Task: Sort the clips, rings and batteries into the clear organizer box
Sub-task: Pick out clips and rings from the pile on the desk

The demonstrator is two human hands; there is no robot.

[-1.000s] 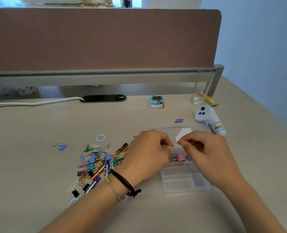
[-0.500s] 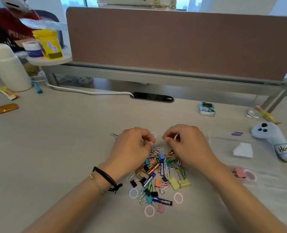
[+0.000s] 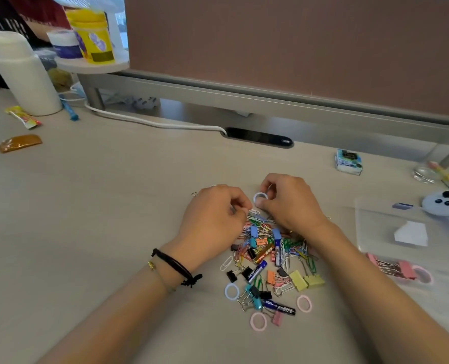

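Note:
A mixed pile of coloured paper clips and binder clips [image 3: 266,243] lies mid-desk, with batteries [image 3: 257,270] and loose rings [image 3: 231,291] among it. My right hand [image 3: 291,206] pinches a pale ring [image 3: 260,198] just above the pile's far edge. My left hand [image 3: 213,222] is curled beside it, fingertips pinching a silver paper clip [image 3: 254,212]. The clear organizer box [image 3: 362,227] lies open at the right, with pink binder clips [image 3: 399,267] and a pink ring [image 3: 426,275] in it.
A white bottle [image 3: 23,74] and snack packets [image 3: 20,143] sit far left, with a white cable [image 3: 152,123] running along the back. A tissue pack [image 3: 348,161], a glass [image 3: 424,174] and a plush toy [image 3: 444,204] stand behind the box. The brown divider [image 3: 297,48] bounds the desk.
Both hands left the organizer box and moved left to the pile. The right hand picked up a pale ring; the left now pinches a paper clip.

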